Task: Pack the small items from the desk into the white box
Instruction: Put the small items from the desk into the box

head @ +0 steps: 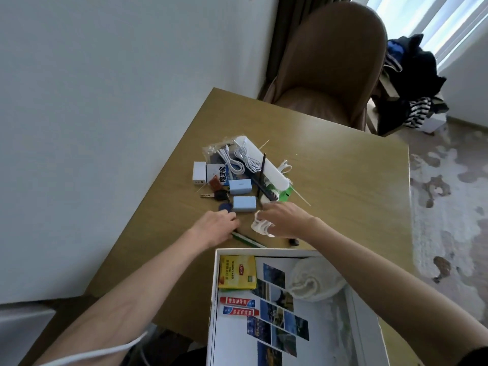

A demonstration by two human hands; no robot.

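The white box [365, 320] lies open at the desk's near edge; inside are a yellow tea packet [237, 272], two red sachets [239, 306] and a rolled white cloth [314, 281]. My right hand [284, 219] is closed on a small crumpled white item [260, 225] just beyond the box. My left hand [217, 225] presses down on a green pencil [248, 240] on the desk, fingers curled by a blue round tag [225, 206]. Beyond the hands lies a pile: two pale blue chargers [244, 203], a white charger [198, 173], white cables [241, 161], keys [216, 196], a black comb [261, 180].
The wooden desk [343, 186] stands against a white wall on the left. A brown chair [330, 62] sits at its far side. Dark clothes [412, 80] are heaped at the right by the window. A small dark object [293, 242] lies by the box's far rim.
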